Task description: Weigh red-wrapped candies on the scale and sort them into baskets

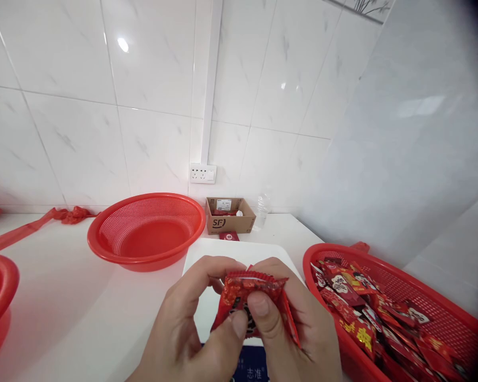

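**Both hands pinch a red packet above the white board**

The left hand [191, 323] and right hand [298, 323] meet in front of the body. Each grip is closed, thumb against fingertips, on the same red packet [247, 289]. The crinkled packet is held off the tabletop [71, 307], above the near end of a white board [239, 252].

Just right of the hands is a red mesh basket [406, 286] heaped with similar red packets [362, 313]. Behind and to the left is an empty red basket [143, 220], with a cardboard box [231, 217] and a clear bottle [263, 209] near the tiled wall. Another red basket [0, 276] shows at the left edge.
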`<state>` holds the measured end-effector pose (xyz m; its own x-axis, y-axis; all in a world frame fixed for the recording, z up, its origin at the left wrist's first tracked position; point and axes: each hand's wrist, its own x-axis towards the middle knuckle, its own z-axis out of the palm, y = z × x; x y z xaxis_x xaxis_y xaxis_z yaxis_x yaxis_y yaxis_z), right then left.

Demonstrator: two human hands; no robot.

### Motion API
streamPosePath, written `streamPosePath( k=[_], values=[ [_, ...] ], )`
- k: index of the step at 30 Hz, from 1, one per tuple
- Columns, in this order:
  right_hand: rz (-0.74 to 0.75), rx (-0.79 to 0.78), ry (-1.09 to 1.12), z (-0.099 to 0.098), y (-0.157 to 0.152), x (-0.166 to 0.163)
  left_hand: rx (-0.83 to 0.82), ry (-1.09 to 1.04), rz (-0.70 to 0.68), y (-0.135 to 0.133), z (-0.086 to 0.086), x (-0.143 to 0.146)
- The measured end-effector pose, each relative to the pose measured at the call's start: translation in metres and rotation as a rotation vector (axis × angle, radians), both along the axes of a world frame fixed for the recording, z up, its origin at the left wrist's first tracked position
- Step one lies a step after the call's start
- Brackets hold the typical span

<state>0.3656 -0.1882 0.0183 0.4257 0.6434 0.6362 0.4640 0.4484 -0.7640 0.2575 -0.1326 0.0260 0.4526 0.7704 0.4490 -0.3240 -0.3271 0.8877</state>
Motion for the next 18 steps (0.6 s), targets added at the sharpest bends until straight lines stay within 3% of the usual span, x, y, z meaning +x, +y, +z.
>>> streamPosePath(
  k=[4,10,18],
  values=[
    [-0.007,-0.014,-0.032,0.0012,-0.0022,0.0008,0.024,-0.058,-0.035,0.0014,-0.0007,-0.0034],
    [-0.009,0.085,-0.108,0.0031,-0.0041,0.0019,0.027,-0.053,-0.053,0.0010,-0.0007,-0.0023],
    [0.014,0.046,-0.102,0.0008,0.0020,0.0011,-0.103,-0.148,-0.061,0.0009,-0.0036,-0.0015]
  ],
)
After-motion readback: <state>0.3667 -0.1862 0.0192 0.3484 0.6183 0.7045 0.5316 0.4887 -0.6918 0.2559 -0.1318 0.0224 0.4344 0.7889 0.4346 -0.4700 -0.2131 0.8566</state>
